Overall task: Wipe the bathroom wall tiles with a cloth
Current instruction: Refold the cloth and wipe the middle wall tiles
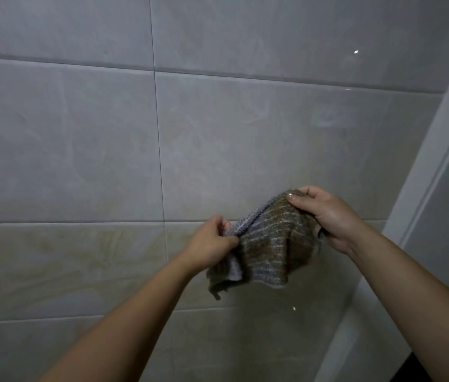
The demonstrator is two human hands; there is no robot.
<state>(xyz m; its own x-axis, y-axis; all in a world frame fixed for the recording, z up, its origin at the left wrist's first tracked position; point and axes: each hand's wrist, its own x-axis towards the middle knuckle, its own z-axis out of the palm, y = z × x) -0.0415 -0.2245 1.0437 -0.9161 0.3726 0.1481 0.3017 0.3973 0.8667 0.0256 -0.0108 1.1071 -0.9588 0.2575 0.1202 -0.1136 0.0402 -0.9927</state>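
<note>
A brown and grey striped cloth [270, 244] hangs stretched between both hands, in front of the wall and a little right of centre. My left hand [211, 244] pinches its left edge. My right hand [325, 216] grips its upper right corner, thumb on top. The cloth's lower part sags loose below the hands. Behind it, large glossy grey tiles [80, 139] with thin grout lines fill the view; the lower tiles look more beige. I cannot tell whether the cloth touches the wall.
A white frame or corner strip [432, 166] runs diagonally down the right side, with another pale surface beyond it. A dark patch shows at the bottom right corner [410, 368]. Small light glints dot the tiles.
</note>
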